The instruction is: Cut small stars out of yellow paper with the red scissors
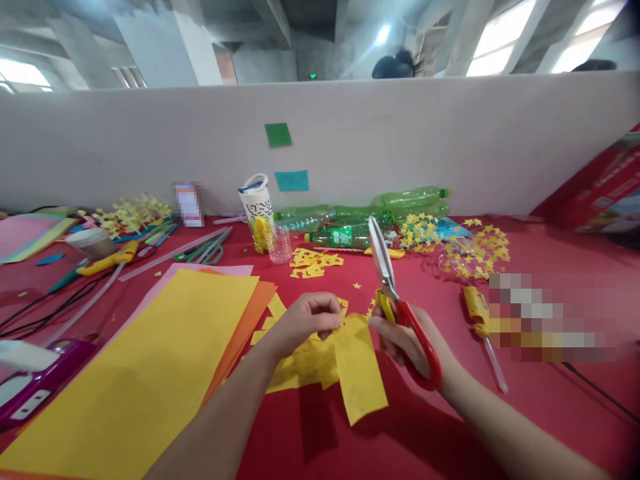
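Observation:
My left hand is closed, with thumb and fingers pinched at the top corner of a yellow paper strip that hangs over the table. Scissors with red and yellow handles sit in my right hand, their blades pointing up and looking closed together. The fingertips of that hand are close to the strip's upper right edge; whether they touch it I cannot tell. Behind and left of the strip lie yellow paper scraps. A small yellow star is on the table just beyond my hands.
Yellow sheets over orange ones cover the left. Star-cut paper, a clear cup and green bottles stand or lie farther back. A yellow glue gun is at right, another glue gun at left.

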